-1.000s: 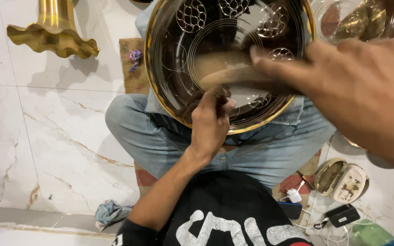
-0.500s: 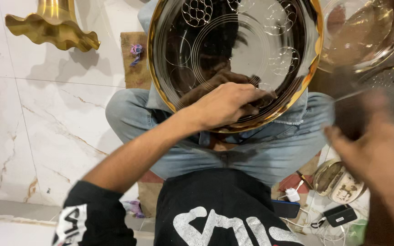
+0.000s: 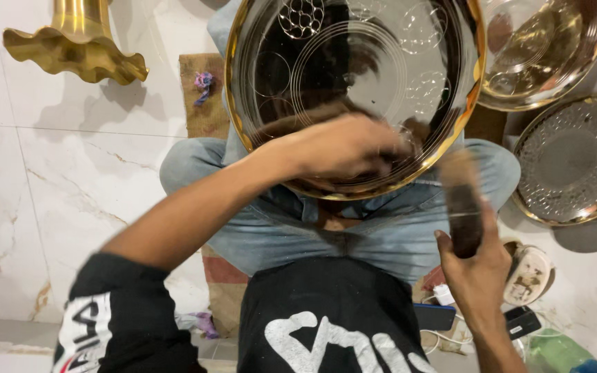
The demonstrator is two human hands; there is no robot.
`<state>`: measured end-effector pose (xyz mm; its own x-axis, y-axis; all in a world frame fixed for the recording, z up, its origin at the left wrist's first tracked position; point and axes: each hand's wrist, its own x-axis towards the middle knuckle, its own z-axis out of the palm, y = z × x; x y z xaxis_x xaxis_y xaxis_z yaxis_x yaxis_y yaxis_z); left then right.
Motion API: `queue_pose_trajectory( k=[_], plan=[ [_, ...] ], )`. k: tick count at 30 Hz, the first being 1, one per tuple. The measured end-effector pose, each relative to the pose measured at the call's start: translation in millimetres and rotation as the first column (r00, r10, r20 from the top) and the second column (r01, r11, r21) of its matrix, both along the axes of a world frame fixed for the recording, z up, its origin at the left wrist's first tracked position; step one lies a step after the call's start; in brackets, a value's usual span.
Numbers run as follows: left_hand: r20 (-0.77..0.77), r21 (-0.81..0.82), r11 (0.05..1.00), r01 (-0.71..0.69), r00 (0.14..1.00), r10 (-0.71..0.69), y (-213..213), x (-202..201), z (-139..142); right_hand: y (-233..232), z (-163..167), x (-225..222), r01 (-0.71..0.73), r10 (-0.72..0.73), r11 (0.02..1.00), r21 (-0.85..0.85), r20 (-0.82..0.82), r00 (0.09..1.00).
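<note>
Brass tray (image 3: 354,83) sits tilted over the person's lap, above the crossed legs in jeans (image 3: 291,228). Round, gold rim, mirror-dark centre with engraved circles and small floral rings. It reflects the person and the hand.

Left hand (image 3: 343,148) lies on the tray's lower part, near the bottom rim, fingers curled together and pressed to the surface. Motion-blurred, so cannot tell if anything is under the fingers. Forearm runs in from lower left; black sleeve (image 3: 115,324) with white print at the shoulder.

Right hand (image 3: 478,266) is off the tray, just below and right of its rim, clamped around a dark stick-like tool (image 3: 463,207). The tool points up toward the rim; its upper end is blurred, so cannot tell if it touches the tray.

Around it:
- Second brass tray (image 3: 554,48) at top right, its edge tucked behind the main one.
- Embossed silver-toned plate (image 3: 575,159) with gold rim on the right, flat on the floor.
- Brass stand (image 3: 77,41) with a wavy flared edge at top left, well apart from the tray.
- Brown mat (image 3: 202,97) under the legs, a scrap of purple cloth (image 3: 203,81) on it.
- Phone (image 3: 433,316) and a small dark box (image 3: 523,321) near the right wrist.
- White marble floor (image 3: 70,173) all round.
</note>
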<state>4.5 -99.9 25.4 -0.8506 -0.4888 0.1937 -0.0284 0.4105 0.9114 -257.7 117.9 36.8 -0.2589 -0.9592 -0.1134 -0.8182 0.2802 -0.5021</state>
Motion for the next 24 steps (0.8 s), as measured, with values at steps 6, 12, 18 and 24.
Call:
queue_pose_trajectory(
  k=[6, 12, 18, 24],
  plan=[
    [-0.061, 0.238, 0.654, -0.718, 0.661, 0.748, 34, 40, 16, -57, -7, 27, 0.257, -0.160, 0.963, -0.083, 0.590, 0.792],
    [-0.042, -0.074, 0.680, -0.730, 0.683, 0.729, 48, 61, 14, -78, -16, 57, 0.141, -0.056, 0.981, -0.136, 0.491, 0.869],
    [-0.032, -0.024, 0.827, -0.562, 0.827, 0.561, 24, 56, 20, -32, -12, 36, 0.242, -0.169, 0.960, -0.142, 0.396, 0.902],
    [0.205, -0.008, 0.999, -0.046, 0.978, 0.047, 6, 7, 16, -6, -12, -5, 0.155, -0.159, 0.987, 0.044, 0.414, 0.896]
  ],
)
